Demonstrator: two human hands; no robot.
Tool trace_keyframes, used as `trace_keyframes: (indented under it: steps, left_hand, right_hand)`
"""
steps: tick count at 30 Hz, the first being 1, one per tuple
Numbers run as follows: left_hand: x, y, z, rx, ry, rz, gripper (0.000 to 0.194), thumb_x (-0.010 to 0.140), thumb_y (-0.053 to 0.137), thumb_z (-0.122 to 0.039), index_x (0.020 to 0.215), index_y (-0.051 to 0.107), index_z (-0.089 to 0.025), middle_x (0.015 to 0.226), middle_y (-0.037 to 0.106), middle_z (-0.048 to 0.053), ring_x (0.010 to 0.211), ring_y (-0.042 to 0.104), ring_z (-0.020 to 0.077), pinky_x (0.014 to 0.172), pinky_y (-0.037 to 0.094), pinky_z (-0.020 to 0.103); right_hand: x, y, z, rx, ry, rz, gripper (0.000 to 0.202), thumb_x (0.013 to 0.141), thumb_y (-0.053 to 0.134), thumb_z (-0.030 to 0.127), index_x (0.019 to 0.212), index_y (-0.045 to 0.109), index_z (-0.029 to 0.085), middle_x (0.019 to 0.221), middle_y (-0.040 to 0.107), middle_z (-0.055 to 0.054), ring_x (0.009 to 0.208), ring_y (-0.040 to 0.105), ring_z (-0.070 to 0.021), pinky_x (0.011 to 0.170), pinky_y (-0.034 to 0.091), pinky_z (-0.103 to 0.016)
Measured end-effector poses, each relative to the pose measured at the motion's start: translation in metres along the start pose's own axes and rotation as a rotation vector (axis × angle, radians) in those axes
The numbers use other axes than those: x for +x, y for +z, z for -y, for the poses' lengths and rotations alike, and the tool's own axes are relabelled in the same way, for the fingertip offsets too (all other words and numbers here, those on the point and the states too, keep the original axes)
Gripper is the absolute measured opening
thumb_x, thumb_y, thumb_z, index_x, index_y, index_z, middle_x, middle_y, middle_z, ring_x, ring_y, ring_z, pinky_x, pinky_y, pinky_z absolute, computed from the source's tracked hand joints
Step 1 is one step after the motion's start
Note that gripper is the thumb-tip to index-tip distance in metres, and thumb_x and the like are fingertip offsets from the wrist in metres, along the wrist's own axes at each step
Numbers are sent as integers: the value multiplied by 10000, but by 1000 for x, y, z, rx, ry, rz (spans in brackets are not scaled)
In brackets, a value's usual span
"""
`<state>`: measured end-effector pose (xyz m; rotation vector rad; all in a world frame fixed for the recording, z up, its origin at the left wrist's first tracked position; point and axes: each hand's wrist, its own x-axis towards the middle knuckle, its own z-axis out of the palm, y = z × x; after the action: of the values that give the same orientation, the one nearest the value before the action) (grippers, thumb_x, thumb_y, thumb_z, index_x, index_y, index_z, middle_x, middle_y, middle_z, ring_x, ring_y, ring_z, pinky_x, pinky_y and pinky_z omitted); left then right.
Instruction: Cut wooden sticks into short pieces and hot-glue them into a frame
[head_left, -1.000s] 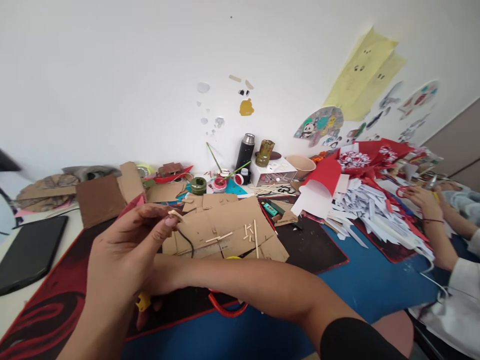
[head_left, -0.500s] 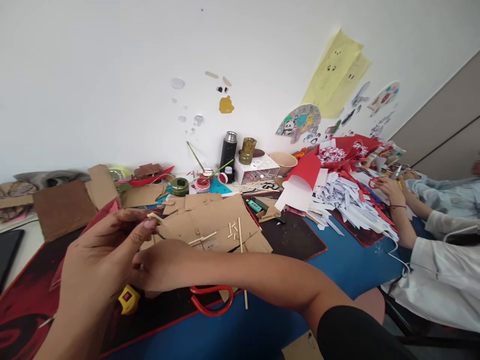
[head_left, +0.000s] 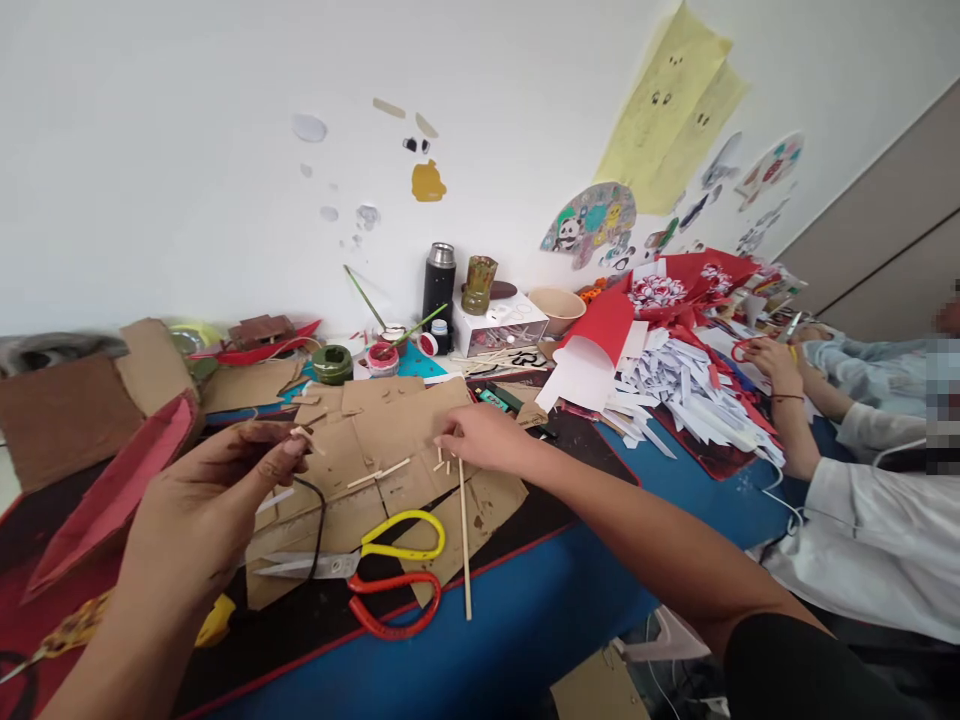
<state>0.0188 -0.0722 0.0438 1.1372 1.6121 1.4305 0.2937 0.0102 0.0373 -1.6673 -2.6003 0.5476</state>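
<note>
My left hand [head_left: 217, 500] is closed in a pinch, holding up a small pale wooden piece [head_left: 302, 433] between thumb and forefinger. Dark smudges mark its fingers. Further right, my right hand [head_left: 480, 437] is closed, its fingertips pressed together just above several short wooden sticks [head_left: 441, 463] on the cardboard sheet [head_left: 397, 420]. What those fingertips hold, if anything, is hidden. A long thin stick [head_left: 465, 540] lies below that hand. Between my hands lie scissors [head_left: 352, 567] with one yellow and one red handle, slightly spread. A thin stick [head_left: 379, 472] rests on the cardboard.
Open paint jars [head_left: 332, 364], a black flask [head_left: 439, 285] and a white box [head_left: 501, 325] stand by the wall. A red boat-shaped piece [head_left: 112, 490] lies left. White paper strips [head_left: 679, 385] are piled right, beside a co-worker's hand [head_left: 772, 365] with scissors.
My right hand has moved from beside my left hand, away to the right, over the short sticks. The scissors are now uncovered. The view has shifted slightly; the left hand still holds the small piece.
</note>
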Motion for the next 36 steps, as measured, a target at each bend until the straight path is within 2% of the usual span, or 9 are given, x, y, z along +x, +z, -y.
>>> trace_keyframes:
  steps: [4, 8, 17, 22, 26, 28, 31, 33, 36]
  left_hand:
    - [-1, 4, -3, 51, -52, 28, 541, 510, 929, -655, 816, 802, -227, 790, 777, 40, 761, 701, 195, 694, 600, 269]
    - [0, 5, -4, 64, -73, 31, 532, 505, 917, -635, 826, 803, -226, 786, 776, 37, 749, 688, 188, 682, 591, 268]
    - [-4, 8, -6, 76, -90, 29, 459, 509, 901, -582, 790, 808, -231, 850, 798, 35, 780, 683, 182, 738, 584, 274]
    - [-4, 7, -2, 48, -70, 56, 454, 526, 928, -576, 796, 803, -232, 846, 789, 30, 782, 678, 186, 743, 583, 286]
    - [-2, 7, 3, 9, -54, 90, 472, 564, 944, -596, 813, 792, -226, 810, 777, 35, 759, 679, 197, 721, 585, 304]
    - [0, 7, 7, -6, -36, 104, 474, 586, 943, -612, 815, 791, -227, 790, 766, 33, 731, 667, 195, 695, 576, 303]
    - [4, 10, 14, -24, -20, 117, 469, 602, 945, -621, 813, 788, -232, 783, 757, 29, 716, 651, 191, 668, 558, 293]
    - [5, 12, 18, -43, -37, 126, 480, 596, 949, -628, 811, 783, -231, 773, 752, 31, 713, 645, 193, 658, 550, 293]
    - [5, 13, 19, -46, -55, 132, 497, 597, 945, -645, 799, 777, -224, 763, 742, 31, 688, 621, 182, 649, 535, 292]
  right_hand:
    - [-2, 8, 0, -37, 8, 16, 279, 1019, 680, 393, 1121, 832, 182, 1155, 833, -120, 1085, 758, -272, 822, 492, -313]
    - [1, 16, 2, -81, 16, 23, 314, 1028, 641, 405, 1098, 833, 167, 1122, 829, -147, 1082, 763, -300, 829, 513, -340]
    - [5, 15, 12, -124, 7, 47, 288, 1016, 617, 334, 1083, 829, 151, 1137, 821, -180, 1097, 764, -325, 843, 525, -363]
    - [6, 17, 12, -87, -12, 37, 238, 975, 627, 267, 1020, 829, 148, 1089, 825, -174, 1046, 766, -312, 799, 502, -346]
    - [5, 26, 7, -14, -33, -15, 221, 973, 649, 286, 1040, 821, 165, 1066, 828, -134, 985, 755, -272, 767, 472, -321]
    - [6, 31, 6, 62, -47, -43, 214, 983, 666, 300, 1077, 812, 174, 1010, 821, -96, 905, 735, -223, 735, 453, -295]
    - [8, 35, 10, 378, -37, -95, 200, 979, 711, 325, 1065, 802, 170, 792, 733, -20, 707, 629, -152, 649, 399, -265]
    - [11, 35, 19, 637, -36, -123, 221, 975, 728, 361, 1045, 790, 160, 691, 630, 24, 628, 531, -128, 599, 355, -257]
    - [17, 34, 39, 896, -95, -112, 243, 968, 731, 396, 1029, 761, 162, 628, 518, 65, 572, 429, -113, 539, 294, -250]
